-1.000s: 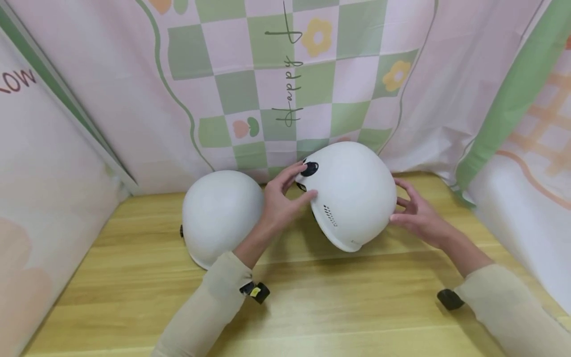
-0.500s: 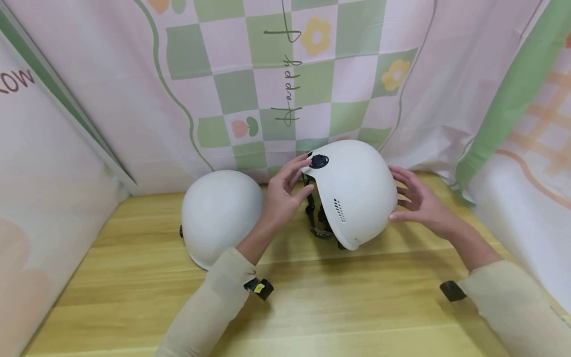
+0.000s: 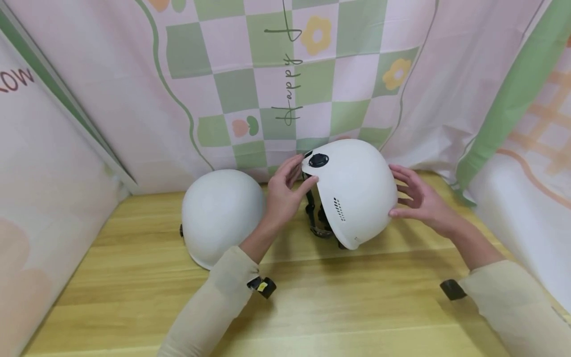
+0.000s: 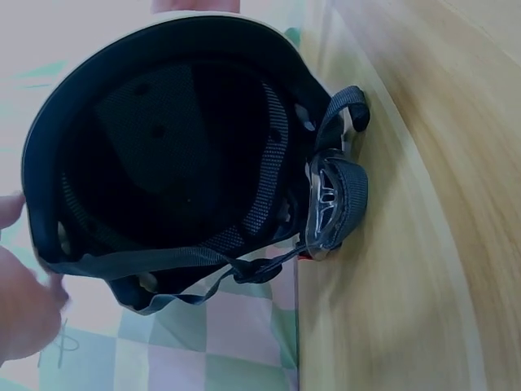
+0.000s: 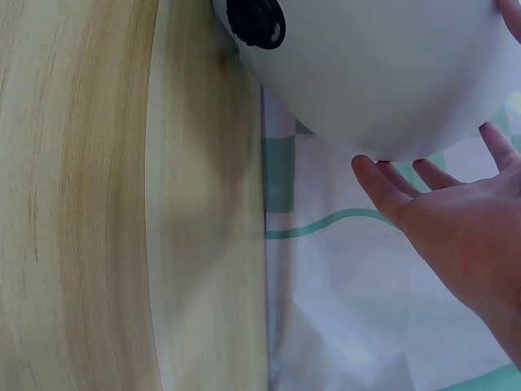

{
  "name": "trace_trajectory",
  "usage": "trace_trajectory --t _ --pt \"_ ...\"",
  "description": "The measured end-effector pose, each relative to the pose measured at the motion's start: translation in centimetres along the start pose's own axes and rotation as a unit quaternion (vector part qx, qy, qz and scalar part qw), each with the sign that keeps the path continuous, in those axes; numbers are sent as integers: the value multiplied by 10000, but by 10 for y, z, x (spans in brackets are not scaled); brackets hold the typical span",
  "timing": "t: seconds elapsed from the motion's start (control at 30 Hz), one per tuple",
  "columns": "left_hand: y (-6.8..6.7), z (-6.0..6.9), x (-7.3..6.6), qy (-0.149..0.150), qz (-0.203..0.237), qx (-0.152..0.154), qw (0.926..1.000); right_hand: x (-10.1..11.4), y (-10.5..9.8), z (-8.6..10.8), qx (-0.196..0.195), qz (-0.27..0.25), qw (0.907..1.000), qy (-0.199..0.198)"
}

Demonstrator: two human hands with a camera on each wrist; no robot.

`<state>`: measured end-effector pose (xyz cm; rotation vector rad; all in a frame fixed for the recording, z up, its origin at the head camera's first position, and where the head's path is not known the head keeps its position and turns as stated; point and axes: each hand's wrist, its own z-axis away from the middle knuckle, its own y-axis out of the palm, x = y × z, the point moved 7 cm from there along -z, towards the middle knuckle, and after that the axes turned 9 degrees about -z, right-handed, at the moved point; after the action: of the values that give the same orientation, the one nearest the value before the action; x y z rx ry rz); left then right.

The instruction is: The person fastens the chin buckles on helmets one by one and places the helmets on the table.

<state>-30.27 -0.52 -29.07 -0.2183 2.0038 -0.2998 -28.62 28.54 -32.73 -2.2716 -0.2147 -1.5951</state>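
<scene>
white helmet, tilted, far side of table; left hand pinches its rim, right hand touches it, fingers spread. probably light, stiff, slippery: best held by the rim.

Can't read the tiny mark near the brim of the tilted helmet, way too small. Can't tell much inside it in the left wrist view, super dark. Only getting a blurry chunk of the left hand there, cut off. Losing the lower right of the other helmet behind the left forearm in head view, plus both sleeves past the frame.
</scene>
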Motion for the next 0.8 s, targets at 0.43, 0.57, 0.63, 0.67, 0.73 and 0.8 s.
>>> trace_trajectory --t 0.43,0.57,0.63,0.67,0.73,0.8 --pt "6 1 6 -291 -131 485 9983 12 0 -4 -142 435 9989 -139" --pt "12 2 3 -78 -123 888 9959 13 -2 -6 -168 436 9988 -141" --pt "15 3 1 17 -92 1146 9934 11 -3 -6 -174 365 9991 -104" --pt "17 3 0 59 -45 1263 9920 9 -5 -5 -167 311 9993 -85" --pt "19 4 -2 129 20 1432 9896 7 -7 -4 -155 199 9997 -52" --pt "20 5 -3 198 69 1518 9882 5 -8 -3 -138 109 9998 -27"
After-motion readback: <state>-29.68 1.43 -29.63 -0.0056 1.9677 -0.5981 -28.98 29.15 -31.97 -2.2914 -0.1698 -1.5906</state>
